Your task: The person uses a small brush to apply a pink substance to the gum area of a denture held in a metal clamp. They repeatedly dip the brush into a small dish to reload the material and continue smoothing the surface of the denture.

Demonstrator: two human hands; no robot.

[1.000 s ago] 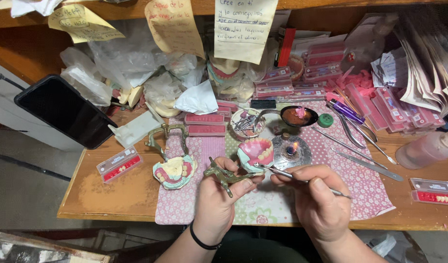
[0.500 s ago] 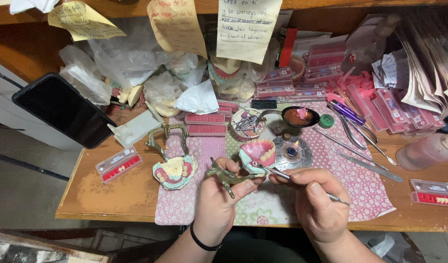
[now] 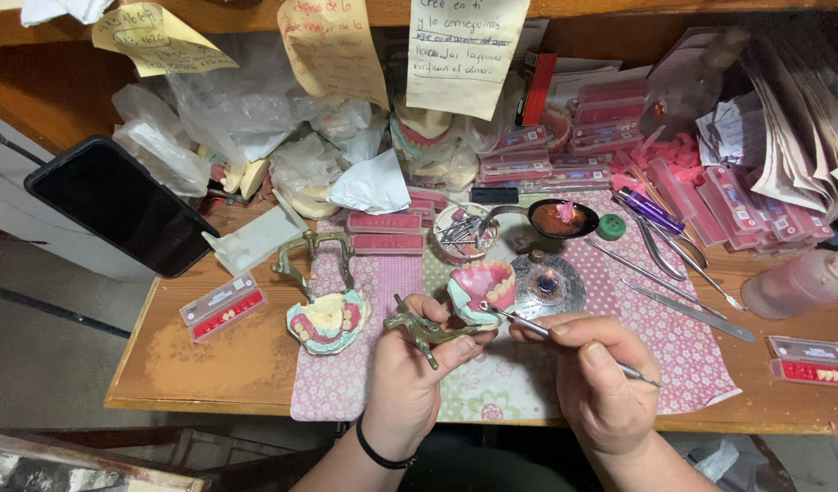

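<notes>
My left hand [image 3: 408, 369] holds a brass hinged frame [image 3: 417, 326] that carries a pink wax denture with pale teeth [image 3: 481, 290], raised just above the patterned mat. My right hand [image 3: 603, 381] grips a thin metal hand tool [image 3: 565, 341] like a pen, its tip resting on the denture's right edge. Just behind the denture a small burner with a flame [image 3: 546, 282] sits on the mat. A second denture model on a brass frame [image 3: 328, 319] lies on the mat to the left of my left hand.
A black tablet [image 3: 118, 205] leans at the bench's left. Flat pink tooth cards [image 3: 220, 306] lie about, with more stacked at the back right [image 3: 610, 118]. Metal instruments [image 3: 688, 310] lie to the right, a dark dish of pink wax [image 3: 563, 217] behind, a bottle [image 3: 802, 282] on its side.
Both hands have stayed in place with the denture and tool; the tool tip shifted only slightly along the denture's edge.
</notes>
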